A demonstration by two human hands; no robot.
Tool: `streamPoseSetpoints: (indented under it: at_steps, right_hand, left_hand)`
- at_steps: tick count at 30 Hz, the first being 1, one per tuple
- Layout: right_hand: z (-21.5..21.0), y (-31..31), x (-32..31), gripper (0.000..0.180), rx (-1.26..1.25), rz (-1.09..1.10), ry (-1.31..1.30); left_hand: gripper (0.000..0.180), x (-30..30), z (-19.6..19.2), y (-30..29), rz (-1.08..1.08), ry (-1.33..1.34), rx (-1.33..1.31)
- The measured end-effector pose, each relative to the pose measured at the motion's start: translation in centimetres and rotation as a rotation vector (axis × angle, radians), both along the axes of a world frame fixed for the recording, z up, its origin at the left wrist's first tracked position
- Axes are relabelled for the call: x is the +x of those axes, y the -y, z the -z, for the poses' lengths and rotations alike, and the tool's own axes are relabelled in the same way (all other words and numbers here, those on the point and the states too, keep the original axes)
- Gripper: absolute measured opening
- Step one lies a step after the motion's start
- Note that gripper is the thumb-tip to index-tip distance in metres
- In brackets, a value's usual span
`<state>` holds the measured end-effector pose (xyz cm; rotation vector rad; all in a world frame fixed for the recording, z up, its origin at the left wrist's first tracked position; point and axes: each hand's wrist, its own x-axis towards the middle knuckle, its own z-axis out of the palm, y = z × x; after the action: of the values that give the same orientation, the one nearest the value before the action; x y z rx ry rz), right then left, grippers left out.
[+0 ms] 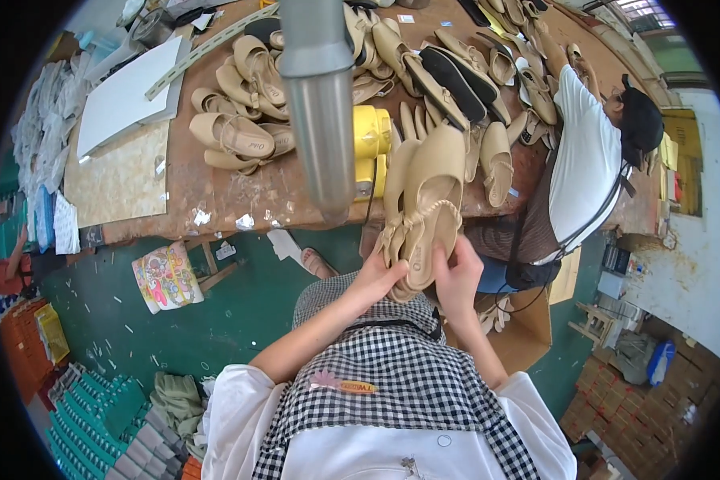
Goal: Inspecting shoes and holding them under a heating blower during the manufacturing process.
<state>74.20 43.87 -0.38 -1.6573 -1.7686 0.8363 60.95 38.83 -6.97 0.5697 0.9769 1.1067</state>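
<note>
Just off the table's edge I hold a pair of beige closed-toe shoes with thin braided straps, toes pointing away from me. The front shoe (438, 168) faces up, so its pale insole shows; the other shoe (395, 188) sits behind it, partly hidden. My left hand (380, 278) is closed on the heel area of the pair from the left, thumb on the shoe's edge. My right hand (459, 278) grips the front shoe's heel from the right, thumb laid along the insole. Some fingers of both hands are hidden beneath the shoes.
A grey metal tube (318, 120) hangs in front of a yellow device (370, 132) on the brown table (136, 216). Heaps of beige shoes (244, 136) lie around it. To the right, a co-worker (588, 160) leans over the table. An open cardboard box (528, 324) stands below.
</note>
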Motion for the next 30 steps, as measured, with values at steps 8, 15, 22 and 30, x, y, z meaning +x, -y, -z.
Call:
streamPoseSetpoints:
  at_steps: [8,15,22,30]
  right_hand:
    - [0.9,-0.5,1.0,0.052,-0.214,-0.019,-0.599]
    - [6.2,-0.1,-2.8,0.046,-0.786,-0.021,-0.851]
    - [10.4,1.3,-3.6,0.042,-0.799,0.237,-0.785]
    - [9.6,1.0,-4.5,0.038,-0.711,0.206,-0.929]
  left_hand:
    - [0.077,-7.7,-2.1,5.6,0.3,0.098,-0.041]
    - [0.064,-11.1,-1.6,9.6,0.132,-0.034,-0.232]
    - [0.038,-12.4,-1.1,10.2,-0.355,-0.003,-0.387]
    - [0.03,-14.0,-2.5,8.8,-0.458,-0.009,-0.347]
